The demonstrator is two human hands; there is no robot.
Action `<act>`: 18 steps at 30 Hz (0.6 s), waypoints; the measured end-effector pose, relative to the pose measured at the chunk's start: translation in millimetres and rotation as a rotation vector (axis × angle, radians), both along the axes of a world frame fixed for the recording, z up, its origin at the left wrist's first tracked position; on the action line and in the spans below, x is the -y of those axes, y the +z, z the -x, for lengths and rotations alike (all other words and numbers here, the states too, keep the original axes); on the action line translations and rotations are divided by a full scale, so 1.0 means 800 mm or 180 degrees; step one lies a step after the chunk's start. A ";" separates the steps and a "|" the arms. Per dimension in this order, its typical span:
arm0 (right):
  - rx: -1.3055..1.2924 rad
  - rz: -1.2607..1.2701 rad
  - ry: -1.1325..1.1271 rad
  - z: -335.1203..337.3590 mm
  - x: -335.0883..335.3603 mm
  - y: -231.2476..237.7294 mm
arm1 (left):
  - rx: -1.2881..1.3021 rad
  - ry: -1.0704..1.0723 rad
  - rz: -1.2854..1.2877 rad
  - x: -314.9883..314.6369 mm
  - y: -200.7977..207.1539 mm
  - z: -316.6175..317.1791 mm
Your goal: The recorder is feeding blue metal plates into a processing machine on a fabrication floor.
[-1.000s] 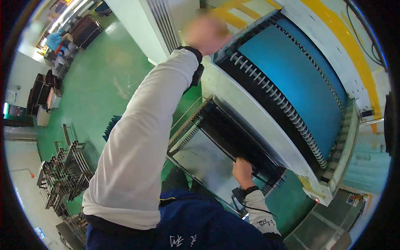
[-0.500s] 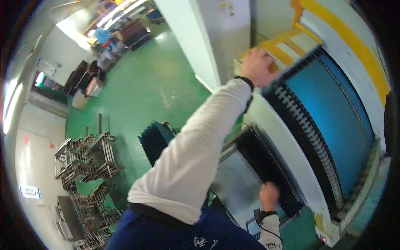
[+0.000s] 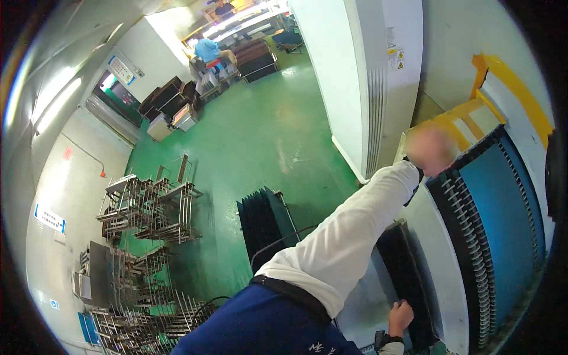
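Observation:
My left arm in a white sleeve reaches to the upper right. At its end my left hand [image 3: 432, 148] lies on the yellow-taped ledge [image 3: 473, 118] of a white machine, its fingers smeared by blur. Beside it, the machine's opening shows a blue panel [image 3: 503, 201] between rows of dark rollers and a pale toothed strip [image 3: 473, 236]. Lower down, my right hand [image 3: 401, 318] is closed beside a black strip [image 3: 408, 278] along a grey sheet-like surface [image 3: 370, 296]. What its fingers hold, if anything, is hidden.
A rack of dark panels [image 3: 266, 219] stands on the green floor [image 3: 260, 136] near my left arm. Metal frames [image 3: 151, 207] crowd the left side. A tall white cabinet [image 3: 390, 83] stands ahead. Farther off are crates [image 3: 171, 97] and a person in blue [image 3: 207, 50].
My view has swung, so the room and machine appear shifted right. My left hand stays at the taped ledge. My right hand appears lower, still closed by the black strip.

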State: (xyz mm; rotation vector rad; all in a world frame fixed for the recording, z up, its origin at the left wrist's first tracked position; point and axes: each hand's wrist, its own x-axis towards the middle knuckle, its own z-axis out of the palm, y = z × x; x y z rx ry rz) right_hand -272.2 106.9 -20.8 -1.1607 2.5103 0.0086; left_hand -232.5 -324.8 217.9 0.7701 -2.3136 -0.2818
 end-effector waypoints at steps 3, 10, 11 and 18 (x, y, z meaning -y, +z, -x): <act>-0.0061 0.0418 0.0036 0.000 -0.004 -0.009 | -0.0221 0.0014 0.0119 0.001 -0.002 -0.003; 0.0021 0.0143 0.0014 -0.007 -0.011 -0.026 | -0.0403 0.0125 0.0290 0.002 -0.006 -0.005; -0.0061 0.0267 0.0055 -0.009 -0.018 -0.026 | -0.0369 0.0113 0.0223 0.001 -0.004 -0.005; 0.0081 0.0917 0.0410 -0.014 -0.035 -0.005 | -0.0236 -0.0039 0.0143 0.003 -0.001 0.000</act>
